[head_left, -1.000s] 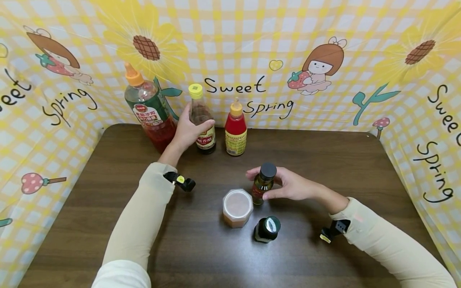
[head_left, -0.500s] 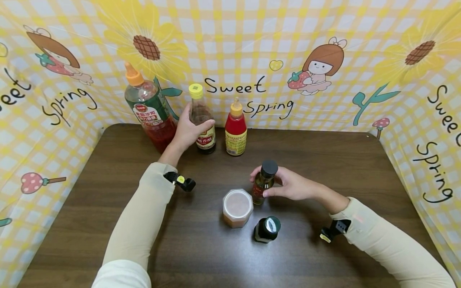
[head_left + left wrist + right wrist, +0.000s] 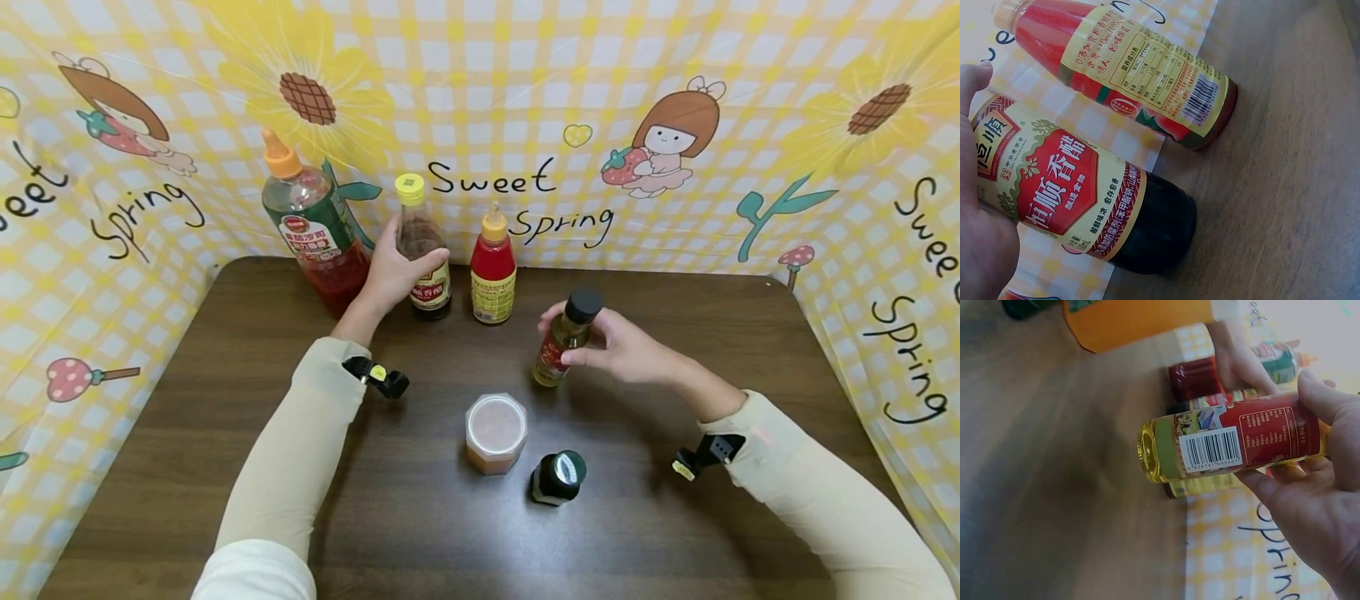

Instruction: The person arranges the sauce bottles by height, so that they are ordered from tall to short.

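Observation:
My left hand grips a vinegar bottle with a yellow cap, upright at the back of the table. In the left wrist view the thumb lies along the bottle's cream and red label. My right hand holds a small oil bottle with a black cap and red label, slightly tilted over the table. Its yellow oil and the rim of its base show in the right wrist view, with fingers and thumb round the upper part. A red ketchup bottle stands between the two hands.
A large sauce bottle with an orange nozzle stands left of my left hand. Nearer the front are a jar with a pale lid and a small dark bottle with a green cap. A checked cloth backs the table.
My right hand has closed round the oil bottle and moved it away from the jar, back and to the right, tilting it. The left hand stays on the vinegar bottle.

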